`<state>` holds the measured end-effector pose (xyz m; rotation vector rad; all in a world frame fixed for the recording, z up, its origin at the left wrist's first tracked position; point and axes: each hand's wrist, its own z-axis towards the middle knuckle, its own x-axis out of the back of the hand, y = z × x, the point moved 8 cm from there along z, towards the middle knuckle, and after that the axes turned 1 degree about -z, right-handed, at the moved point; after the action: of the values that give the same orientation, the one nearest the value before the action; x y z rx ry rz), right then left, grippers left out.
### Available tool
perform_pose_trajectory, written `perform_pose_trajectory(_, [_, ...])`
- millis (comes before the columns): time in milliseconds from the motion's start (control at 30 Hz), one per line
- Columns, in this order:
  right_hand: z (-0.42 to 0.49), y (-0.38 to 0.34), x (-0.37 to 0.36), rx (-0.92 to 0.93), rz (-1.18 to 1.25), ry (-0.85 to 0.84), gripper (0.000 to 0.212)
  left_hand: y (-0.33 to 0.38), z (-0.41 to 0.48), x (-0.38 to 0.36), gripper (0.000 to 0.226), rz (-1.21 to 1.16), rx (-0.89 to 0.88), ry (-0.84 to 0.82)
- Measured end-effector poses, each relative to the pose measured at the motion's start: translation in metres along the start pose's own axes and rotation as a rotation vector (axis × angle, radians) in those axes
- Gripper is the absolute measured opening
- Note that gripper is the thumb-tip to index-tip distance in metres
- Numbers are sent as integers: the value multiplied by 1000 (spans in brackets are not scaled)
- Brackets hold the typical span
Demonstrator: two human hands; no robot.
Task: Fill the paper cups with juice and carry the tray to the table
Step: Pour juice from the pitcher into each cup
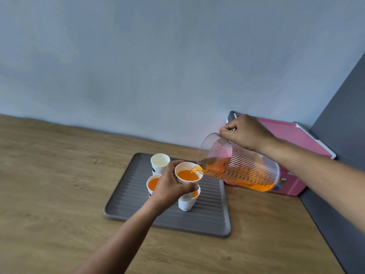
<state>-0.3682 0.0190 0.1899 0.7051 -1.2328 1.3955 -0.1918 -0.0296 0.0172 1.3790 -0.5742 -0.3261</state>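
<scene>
Table (59, 175): light wood grain, knots and streaks, matt, smooth.
Tray (126, 202): grey, plastic or rubber by look, ribbed across floor, smooth raised rim, dull sheen.
Far cup (160, 164): white paper, matt, dark print on side, pale inside.
Middle cup (187, 183): same paper, thin rolled rim, faint print.
Jug (243, 171): clear plastic, glossy, fine white ribs round wall, black printed scale marks.
Juice (187, 175): opaque orange, wet shine.
Box (292, 135), far right: pink, smooth, slight gloss, white and grey edging.
Wall (158, 66): pale paint, matt.
Panel (343, 115), right: dark grey, matt, smooth.
</scene>
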Motion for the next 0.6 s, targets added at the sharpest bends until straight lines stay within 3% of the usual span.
perform_pose_trajectory(600, [-2, 9, -2, -33, -42, 9, 35, -6, 2, -7, 73, 14, -19, -16])
